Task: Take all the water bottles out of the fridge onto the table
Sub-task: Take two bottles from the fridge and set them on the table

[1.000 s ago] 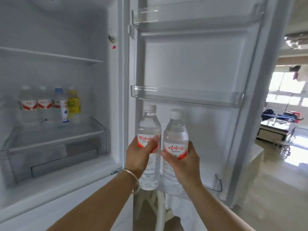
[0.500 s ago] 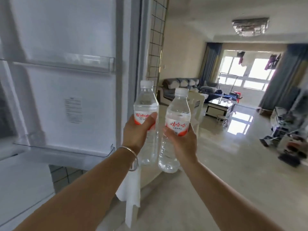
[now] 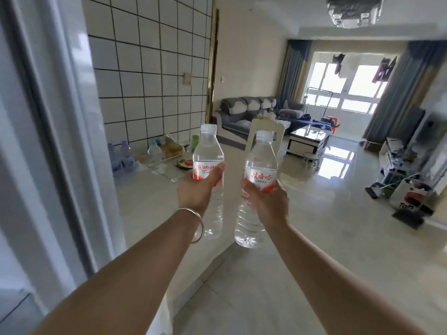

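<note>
gripping one clear plastic water bottle with a red label (image 3: 208, 163) in left hand (image 3: 197, 189), another (image 3: 258, 180) in right hand (image 3: 267, 201), upright, now swung from fridge toward white table (image 3: 154, 201), so set-down comes next.

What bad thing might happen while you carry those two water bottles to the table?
The left bottle and right bottle ride close together, so they might knock. Each hand, left hand and right hand, grips only around the label, so a bottle could slip. The table already holds dishes near the wall, which a bottle might bump.
</note>
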`<state>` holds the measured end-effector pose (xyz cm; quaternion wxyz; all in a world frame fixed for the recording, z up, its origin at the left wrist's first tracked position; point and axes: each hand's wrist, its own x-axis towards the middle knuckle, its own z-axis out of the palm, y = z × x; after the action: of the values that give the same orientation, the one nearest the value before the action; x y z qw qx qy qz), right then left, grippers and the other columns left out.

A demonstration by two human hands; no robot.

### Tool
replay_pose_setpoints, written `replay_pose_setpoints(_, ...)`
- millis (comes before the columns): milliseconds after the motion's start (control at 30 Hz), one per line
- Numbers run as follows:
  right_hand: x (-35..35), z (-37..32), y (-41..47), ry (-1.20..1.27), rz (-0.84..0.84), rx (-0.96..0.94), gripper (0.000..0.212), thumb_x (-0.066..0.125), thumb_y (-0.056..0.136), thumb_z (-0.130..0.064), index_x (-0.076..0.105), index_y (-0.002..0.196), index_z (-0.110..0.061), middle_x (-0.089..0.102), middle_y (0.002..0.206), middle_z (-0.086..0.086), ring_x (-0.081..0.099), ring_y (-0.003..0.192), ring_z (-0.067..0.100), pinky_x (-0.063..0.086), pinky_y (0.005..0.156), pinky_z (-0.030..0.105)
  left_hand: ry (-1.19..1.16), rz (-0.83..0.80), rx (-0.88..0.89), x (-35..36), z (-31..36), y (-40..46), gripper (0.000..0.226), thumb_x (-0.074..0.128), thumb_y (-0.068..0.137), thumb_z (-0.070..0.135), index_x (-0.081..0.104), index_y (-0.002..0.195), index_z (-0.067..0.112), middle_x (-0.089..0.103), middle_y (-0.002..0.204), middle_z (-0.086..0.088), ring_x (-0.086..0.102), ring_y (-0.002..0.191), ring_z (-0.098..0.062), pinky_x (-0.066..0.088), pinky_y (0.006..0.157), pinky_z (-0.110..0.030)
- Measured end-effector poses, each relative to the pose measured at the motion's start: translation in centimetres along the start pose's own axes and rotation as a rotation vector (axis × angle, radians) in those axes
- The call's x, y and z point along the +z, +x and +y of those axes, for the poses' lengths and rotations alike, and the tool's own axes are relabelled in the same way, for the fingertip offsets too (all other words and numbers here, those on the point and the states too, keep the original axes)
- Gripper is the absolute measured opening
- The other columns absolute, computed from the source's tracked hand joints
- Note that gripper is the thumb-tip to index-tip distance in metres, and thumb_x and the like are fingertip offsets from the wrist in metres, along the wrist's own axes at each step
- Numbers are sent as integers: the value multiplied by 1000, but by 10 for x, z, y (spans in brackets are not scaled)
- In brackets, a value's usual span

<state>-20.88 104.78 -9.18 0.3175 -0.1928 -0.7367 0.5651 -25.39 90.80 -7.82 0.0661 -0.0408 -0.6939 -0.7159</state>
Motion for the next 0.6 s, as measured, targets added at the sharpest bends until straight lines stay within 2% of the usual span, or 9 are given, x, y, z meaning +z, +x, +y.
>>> replay_pose_setpoints(100, 17, 5, 57, -35, -17, -9, 61, 70, 41, -66, 64, 87, -27, 72, 79, -6, 71, 74, 18, 59, 70, 42, 7, 47, -31, 20, -9, 55, 28, 71, 69, 55, 65, 72, 27, 68, 77, 9, 64, 81, -14, 47, 78, -30)
replay_pose_setpoints(200, 40, 13, 107, -22, -38, 1, 55, 71, 42, -65, 62, 83, -29, 71, 79, -7, 71, 75, 18, 59, 72, 43, 43, 86, -57, 36, -25, 104, 40, 66, 72, 59, 67, 86, 22, 68, 82, 4, 62, 81, -18, 41, 74, -27)
replay_pose_setpoints(300, 71, 30, 151, 19, -53, 8, 63, 72, 41, -65, 65, 87, -23, 72, 80, -2, 70, 75, 23, 59, 72, 45, 101, 129, -85, 50, -50, 149, 56, 62, 68, 68, 68, 93, 18, 69, 86, -1, 64, 82, -20, 40, 63, -26)
replay_pose_setpoints(500, 155, 71, 237, 46, -277, 4, 72, 73, 38, -63, 65, 92, -16, 71, 82, 5, 69, 73, 25, 59, 69, 45, 165, 245, -157, 62, -101, 242, 54, 63, 71, 64, 63, 93, 15, 63, 85, 1, 58, 82, -19, 37, 68, -25)
replay_pose_setpoints(600, 205, 86, 285, 37, -422, -23, 53, 81, 49, -54, 61, 89, -25, 70, 83, 3, 70, 76, 25, 59, 70, 46, 171, 328, -189, 57, -120, 296, 51, 64, 70, 64, 61, 93, 19, 61, 85, 3, 56, 81, -18, 38, 72, -26)
